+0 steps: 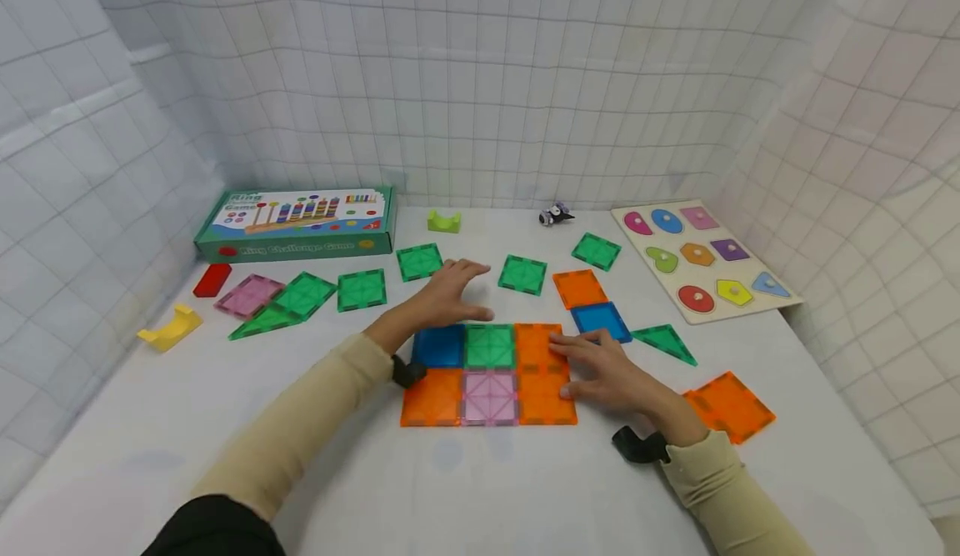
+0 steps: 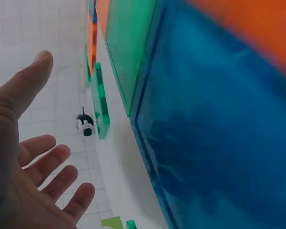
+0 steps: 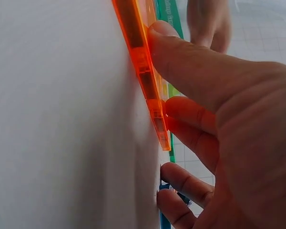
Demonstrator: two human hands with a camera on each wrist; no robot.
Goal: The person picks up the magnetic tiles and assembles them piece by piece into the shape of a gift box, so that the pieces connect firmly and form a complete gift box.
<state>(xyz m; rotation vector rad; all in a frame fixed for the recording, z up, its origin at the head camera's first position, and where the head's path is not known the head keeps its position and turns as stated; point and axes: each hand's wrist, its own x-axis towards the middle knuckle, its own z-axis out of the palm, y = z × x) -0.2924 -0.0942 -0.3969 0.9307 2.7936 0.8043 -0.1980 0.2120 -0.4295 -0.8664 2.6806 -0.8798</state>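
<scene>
Here six square tiles [image 1: 489, 373] lie joined: three orange, one blue, one green, one pink. The right hand [image 1: 611, 375] presses them with straight fingers; the left hand [image 1: 447, 293] hovers released.

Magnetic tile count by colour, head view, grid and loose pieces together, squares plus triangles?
Green tiles: 8
Orange tiles: 5
Blue tiles: 2
Pink tiles: 2
Total: 17
</scene>
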